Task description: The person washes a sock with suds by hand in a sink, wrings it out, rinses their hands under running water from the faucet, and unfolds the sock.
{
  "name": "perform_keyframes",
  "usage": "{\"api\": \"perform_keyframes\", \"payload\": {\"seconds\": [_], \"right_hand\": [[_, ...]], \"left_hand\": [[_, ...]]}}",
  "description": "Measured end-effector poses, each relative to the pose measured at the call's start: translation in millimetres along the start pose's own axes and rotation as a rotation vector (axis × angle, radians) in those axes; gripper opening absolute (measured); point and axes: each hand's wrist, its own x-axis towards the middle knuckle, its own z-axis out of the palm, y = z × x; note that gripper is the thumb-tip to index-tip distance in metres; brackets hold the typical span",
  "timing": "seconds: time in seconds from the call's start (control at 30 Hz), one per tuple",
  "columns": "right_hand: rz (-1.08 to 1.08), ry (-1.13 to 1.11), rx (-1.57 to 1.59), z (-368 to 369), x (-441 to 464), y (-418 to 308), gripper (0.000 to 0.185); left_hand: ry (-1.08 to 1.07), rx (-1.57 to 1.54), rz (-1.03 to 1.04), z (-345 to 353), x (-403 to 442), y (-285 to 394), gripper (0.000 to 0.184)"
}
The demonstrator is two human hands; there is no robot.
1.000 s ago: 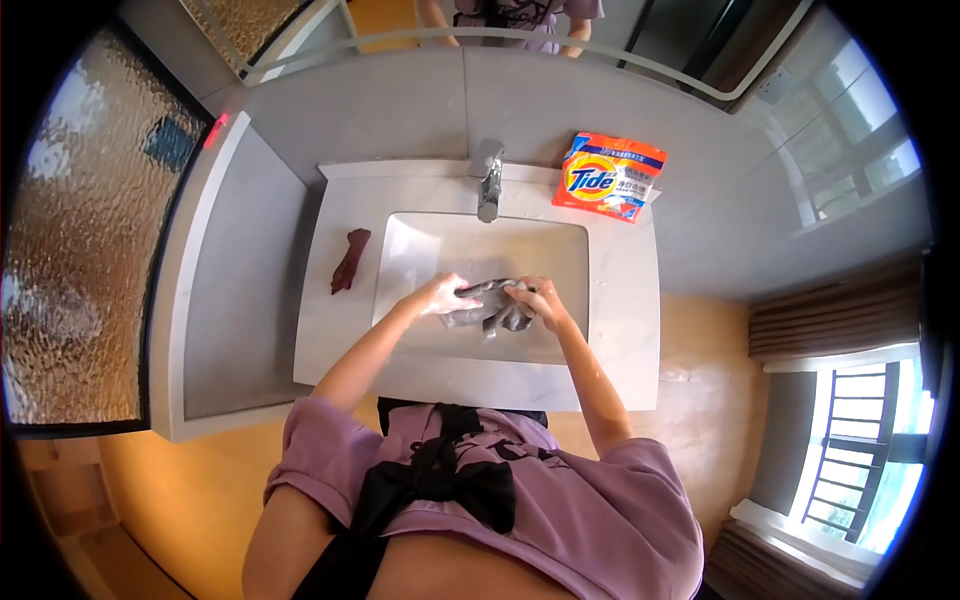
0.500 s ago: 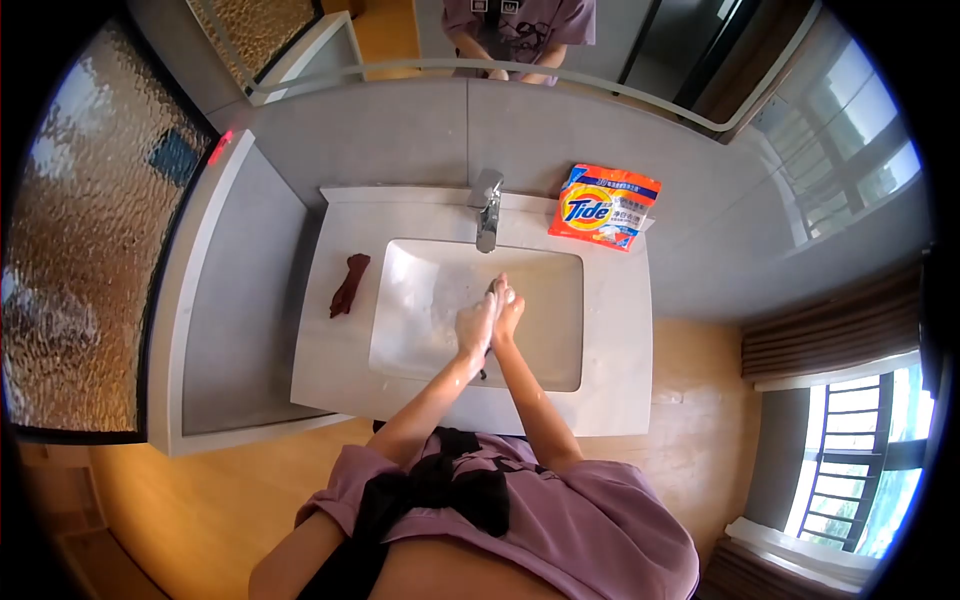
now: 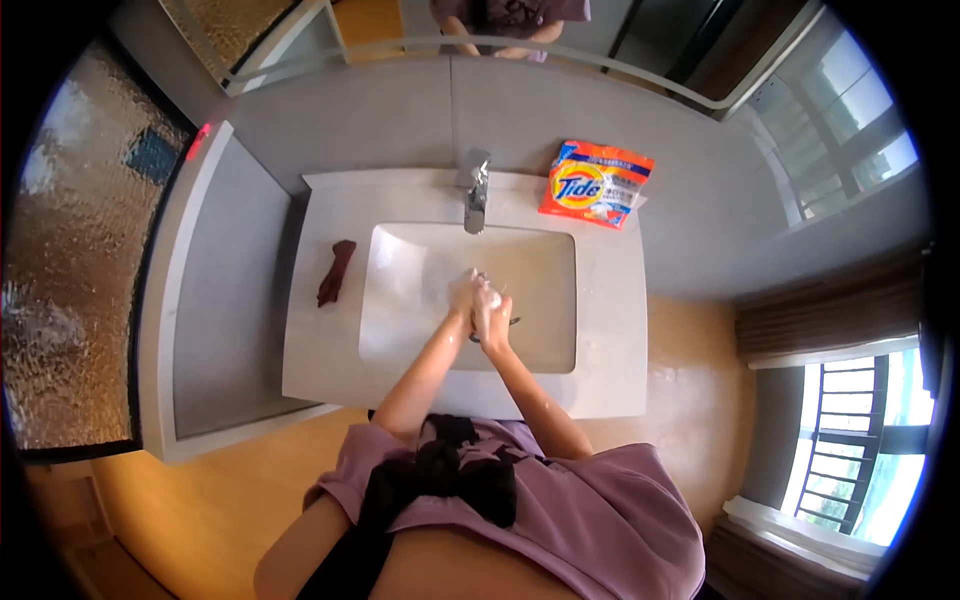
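Observation:
Both hands are together over the white sink basin (image 3: 400, 345), wet and covered in white foam. My left hand (image 3: 462, 300) is pressed against my right hand (image 3: 497, 318), with fingers curled around each other. White lather shows between the fingers. Small dark bits stick out beside and below the hands; whether they belong to something held or to the drain, I cannot tell. Behind the hands stands the chrome faucet (image 3: 477, 200), with no water seen running from it.
A dark red, crumpled cloth strip (image 3: 337, 273) lies on the countertop (image 3: 315, 345) left of the basin. An orange Tide detergent bag (image 3: 596, 185) leans at the back right. A mirror (image 3: 600, 30) spans the wall above, and a window (image 3: 850, 440) is at right.
My hands have shifted from being stretched along each other to being more curled together, lower over the basin. The whole view has moved slightly with the head.

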Motion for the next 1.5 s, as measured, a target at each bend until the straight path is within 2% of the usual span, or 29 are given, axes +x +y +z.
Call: {"api": "perform_keyframes", "payload": {"seconds": [0.07, 0.1, 0.13, 0.2, 0.23, 0.27, 0.33, 0.4, 0.43, 0.47, 0.53, 0.6, 0.67, 0.73, 0.8, 0.87, 0.93, 0.97, 1.0, 1.07, 1.1, 1.13, 1.2, 1.27, 1.3, 1.33, 1.4, 1.43, 1.5], "right_hand": [[-0.005, 0.099, -0.176, -2.9, 26.7, 40.2, 0.043], [0.056, 0.129, -0.151, -3.4, 52.3, 73.7, 0.045], [0.063, 0.123, -0.146, -5.0, 46.4, 67.3, 0.045], [0.139, 0.085, 0.028, -4.8, 33.4, 40.2, 0.046], [0.067, -0.010, -0.044, -8.8, 12.9, 3.4, 0.046], [-0.084, -0.004, -0.104, -2.5, 10.0, 36.9, 0.044], [0.011, -0.062, -0.078, -7.0, 3.4, 20.6, 0.044], [0.061, 0.104, -0.007, -7.1, 24.7, 27.6, 0.041], [0.094, 0.070, -0.012, -8.9, 36.7, 33.3, 0.040], [0.136, 0.034, -0.016, -8.6, 39.2, 42.3, 0.039], [-0.040, 0.064, 0.100, 0.5, 20.3, 27.9, 0.039], [-0.021, -0.042, -0.086, -3.8, 3.9, 19.6, 0.040], [-0.001, -0.017, -0.096, -4.8, 23.3, 40.8, 0.044], [0.096, 0.154, -0.150, -7.2, 63.4, 105.3, 0.045], [0.158, 0.020, -0.095, -24.6, 48.1, 64.1, 0.039], [0.130, -0.014, 0.051, -28.9, 30.0, 40.0, 0.033], [0.280, -0.110, 0.126, -40.9, 19.2, 30.2, 0.027], [0.371, -0.189, 0.315, -45.2, 16.4, 29.9, 0.030], [0.461, -0.271, 0.506, -47.8, 11.8, 27.1, 0.034], [0.444, -0.438, 0.638, -49.6, 7.2, 21.2, 0.036], [0.412, -0.472, 0.644, -47.9, 9.5, 23.9, 0.033], [0.415, -0.414, 0.574, -47.2, 8.0, 20.3, 0.028], [0.288, -0.368, 0.436, -47.4, 20.9, 37.4, 0.022], [0.180, -0.336, 0.257, -53.3, 24.9, 15.0, 0.022], [0.140, -0.318, 0.177, -54.5, 30.2, 13.2, 0.026], [0.072, -0.341, 0.084, -56.9, 33.7, 5.6, 0.033], [0.117, -0.352, -0.012, -54.5, 41.8, -10.2, 0.036], [0.131, -0.354, -0.018, -54.9, 42.7, -21.5, 0.036], [-0.051, -0.569, -0.433, -52.9, 45.6, -42.3, 0.035]], "left_hand": [[0.142, -0.294, -0.154, 7.5, -5.3, 6.7, 0.023], [0.262, -0.127, -0.066, 23.1, -28.9, 21.4, 0.028], [0.285, -0.169, -0.006, 27.3, -20.5, 0.6, 0.034], [0.385, -0.160, 0.017, 19.9, -19.0, -0.5, 0.027], [0.258, -0.260, -0.084, 3.4, 1.1, -12.0, 0.026], [0.128, -0.358, -0.198, -14.3, 16.4, -25.9, 0.028], [0.016, -0.484, -0.224, -7.8, -0.7, -4.5, 0.030], [0.224, -0.213, -0.109, 23.3, -29.7, 19.8, 0.028], [0.323, -0.085, -0.029, 27.5, -30.7, 9.1, 0.023], [0.393, -0.073, -0.096, 25.4, -27.0, 1.6, 0.017], [0.280, -0.229, -0.032, 9.6, -12.9, 3.2, 0.013], [0.232, -0.300, -0.157, -1.7, -3.2, -7.0, 0.013], [-0.062, -0.377, -0.237, -5.8, 1.8, -16.5, 0.015], [-0.006, -0.243, -0.265, 16.6, -28.8, 4.8, 0.032], [0.011, -0.399, -0.365, 18.5, -32.8, -14.3, 0.039], [-0.039, -0.325, -0.279, 10.7, -28.2, -11.8, 0.039], [-0.234, -0.204, -0.317, -6.6, -24.6, -0.3, 0.033], [-0.097, 0.105, -0.321, -2.1, -38.6, 31.3, 0.032], [-0.097, 0.104, -0.321, -4.2, -38.2, 30.6, 0.032], [-0.346, 0.764, 0.119, -7.5, -39.5, 27.3, 0.021], [-0.237, 1.009, 0.555, -0.6, -52.4, 34.2, 0.019], [-0.187, 1.218, 0.699, -5.8, -52.1, 23.0, 0.015], [-0.207, 1.220, 0.852, -11.0, -58.7, 26.7, 0.012], [-0.322, 0.877, 0.804, -22.9, -45.9, 24.5, 0.008], [-0.223, 0.766, 0.618, -26.4, -45.5, 26.6, 0.012], [-0.136, 0.695, 0.457, -28.6, -43.5, 31.4, 0.028], [-0.177, 0.808, 0.626, -41.3, -33.0, 44.6, 0.069], [-0.266, 0.811, 0.552, -43.6, -28.8, 49.4, 0.073], [-0.349, 0.809, 0.474, -45.2, -24.9, 53.4, 0.076]]}}
